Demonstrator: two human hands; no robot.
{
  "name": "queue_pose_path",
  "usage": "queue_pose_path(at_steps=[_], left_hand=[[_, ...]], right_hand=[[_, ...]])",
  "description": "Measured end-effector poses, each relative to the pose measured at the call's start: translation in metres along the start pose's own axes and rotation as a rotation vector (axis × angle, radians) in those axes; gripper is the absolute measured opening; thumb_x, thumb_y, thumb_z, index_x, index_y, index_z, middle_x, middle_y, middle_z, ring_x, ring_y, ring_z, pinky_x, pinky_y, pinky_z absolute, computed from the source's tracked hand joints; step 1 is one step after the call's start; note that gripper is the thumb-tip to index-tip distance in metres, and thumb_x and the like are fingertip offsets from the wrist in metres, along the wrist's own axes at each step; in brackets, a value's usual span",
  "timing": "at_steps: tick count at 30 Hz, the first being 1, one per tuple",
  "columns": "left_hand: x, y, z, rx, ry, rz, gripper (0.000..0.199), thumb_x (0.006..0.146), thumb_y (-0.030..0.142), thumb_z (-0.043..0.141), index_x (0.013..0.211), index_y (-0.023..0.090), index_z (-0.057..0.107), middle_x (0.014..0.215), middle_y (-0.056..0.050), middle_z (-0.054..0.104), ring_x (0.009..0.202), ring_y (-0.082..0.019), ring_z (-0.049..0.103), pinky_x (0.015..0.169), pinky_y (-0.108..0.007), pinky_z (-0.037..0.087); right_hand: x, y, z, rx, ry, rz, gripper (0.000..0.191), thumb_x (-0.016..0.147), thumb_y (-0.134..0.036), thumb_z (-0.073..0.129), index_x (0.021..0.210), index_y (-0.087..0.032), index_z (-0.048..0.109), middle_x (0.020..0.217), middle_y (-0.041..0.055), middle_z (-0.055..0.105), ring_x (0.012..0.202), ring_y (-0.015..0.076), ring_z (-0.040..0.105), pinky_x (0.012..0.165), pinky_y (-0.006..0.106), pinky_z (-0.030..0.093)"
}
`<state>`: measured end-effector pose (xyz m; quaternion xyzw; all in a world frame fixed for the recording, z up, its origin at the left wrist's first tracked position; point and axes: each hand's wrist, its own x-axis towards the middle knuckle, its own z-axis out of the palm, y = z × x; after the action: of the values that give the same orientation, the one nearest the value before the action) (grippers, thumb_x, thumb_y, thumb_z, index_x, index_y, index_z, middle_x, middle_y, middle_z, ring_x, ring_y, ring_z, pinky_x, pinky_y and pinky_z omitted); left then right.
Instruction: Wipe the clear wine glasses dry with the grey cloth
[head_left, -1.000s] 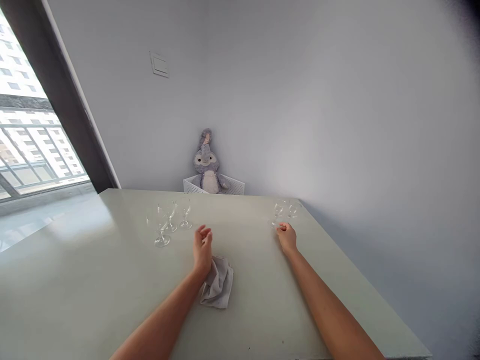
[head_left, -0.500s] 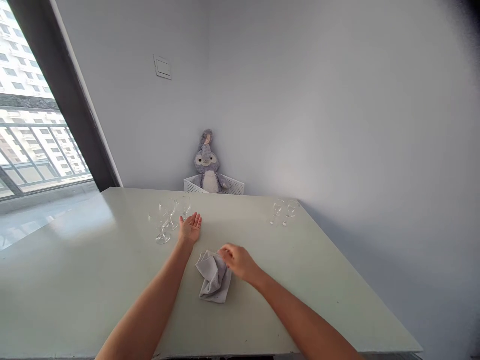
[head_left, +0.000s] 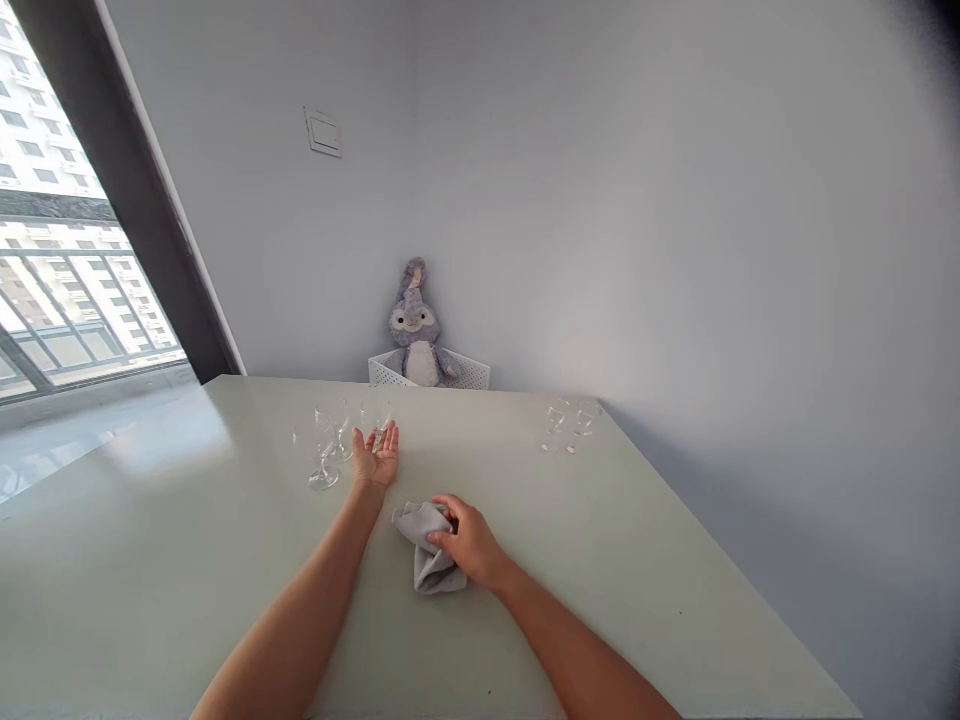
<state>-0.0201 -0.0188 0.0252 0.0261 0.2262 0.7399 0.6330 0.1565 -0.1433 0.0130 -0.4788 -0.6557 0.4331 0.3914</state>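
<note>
My left hand (head_left: 375,460) is palm up with its fingers spread, holding nothing, beside several stemmed glasses. One glass (head_left: 324,465) stands to its left, another (head_left: 341,425) behind that one, and a third (head_left: 376,412) just beyond the fingertips. My right hand (head_left: 469,540) has thumb and fingers closed on the right side of a crumpled grey cloth (head_left: 427,540), which lies on the table. Two more clear glasses, one (head_left: 556,415) and its neighbour (head_left: 586,420), are at the back right.
The pale table (head_left: 637,600) fills the lower view. At its far edge a grey plush toy (head_left: 416,335) sits in a white perforated basket (head_left: 472,373). Walls rise behind and to the right; a window (head_left: 67,290) is at the left.
My right hand has come down onto the cloth and gripped it; the cloth is bunched more. The left hand has shifted slightly left, its fingers curling a little.
</note>
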Motion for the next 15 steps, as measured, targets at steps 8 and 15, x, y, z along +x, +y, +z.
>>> queue_pose_path(at_steps=[8, 15], left_hand=[[-0.023, -0.015, 0.008, 0.01, -0.065, -0.082, 0.015, 0.081, 0.028, 0.052, 0.077, 0.015, 0.047, 0.091, -0.009, 0.056, 0.093, -0.017, 0.059, 0.078, -0.027, 0.052], [-0.059, -0.047, -0.005, 0.229, -0.291, -0.109, 0.014, 0.072, 0.015, 0.062, 0.084, 0.017, 0.054, 0.093, -0.004, 0.062, 0.096, -0.018, 0.059, 0.087, -0.032, 0.046]], right_hand=[[0.017, 0.0, -0.025, 0.878, 0.27, 0.357, 0.028, 0.053, -0.027, 0.069, 0.073, -0.017, 0.053, 0.061, -0.0028, 0.051, 0.052, 0.0111, 0.047, 0.049, 0.024, 0.041], [0.011, -0.014, -0.042, 0.684, 0.7, -0.025, 0.024, 0.066, -0.027, 0.064, 0.084, -0.021, 0.051, 0.069, -0.0052, 0.051, 0.06, 0.008, 0.046, 0.054, 0.019, 0.037]])
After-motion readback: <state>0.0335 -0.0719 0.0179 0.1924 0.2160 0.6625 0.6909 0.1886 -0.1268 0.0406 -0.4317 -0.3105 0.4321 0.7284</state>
